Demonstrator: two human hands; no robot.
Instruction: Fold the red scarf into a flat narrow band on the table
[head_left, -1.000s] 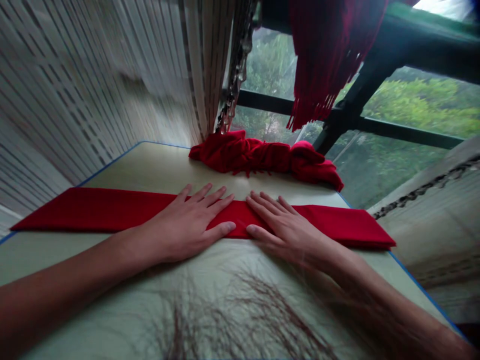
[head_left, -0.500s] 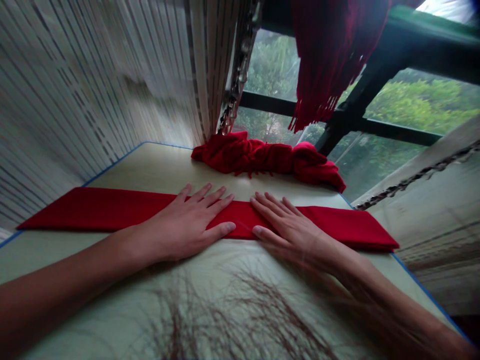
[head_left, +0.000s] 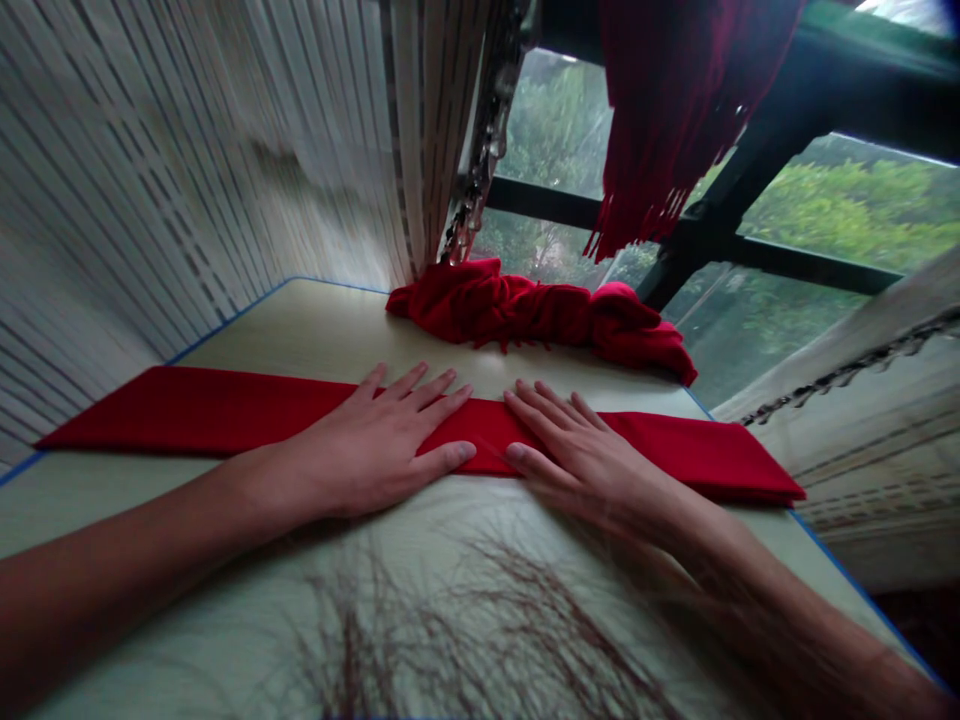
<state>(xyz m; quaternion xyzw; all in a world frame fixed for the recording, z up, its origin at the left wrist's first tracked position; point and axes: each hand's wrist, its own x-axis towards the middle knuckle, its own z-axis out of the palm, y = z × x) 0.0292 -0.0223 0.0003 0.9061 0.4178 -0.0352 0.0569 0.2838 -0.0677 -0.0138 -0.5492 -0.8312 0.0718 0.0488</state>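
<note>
A red cloth folded into a long flat strip, perhaps a scarf (head_left: 247, 405), lies crosswise on the pale table (head_left: 442, 590). Resting flat on its middle is my left hand (head_left: 382, 440), fingers spread and thumb pointing right. My right hand (head_left: 574, 435) lies palm down just right of it, fingers stretched out over the same strip. A short stretch of red cloth shows between the two thumbs. Neither hand grasps anything. The strip's left end reaches the table's left edge, and its right end reaches the right edge.
A crumpled red fringed cloth (head_left: 540, 310) lies along the table's far edge. Above it hangs a dark red fringed scarf (head_left: 682, 120) before the window (head_left: 825, 210). A string curtain (head_left: 225, 150) borders the left side. Blurred hair strands (head_left: 480, 630) cross the foreground.
The view has shifted slightly, so the window and hanging scarf sit a little further right. Both hands stay flat on the folded red strip, which looks the same.
</note>
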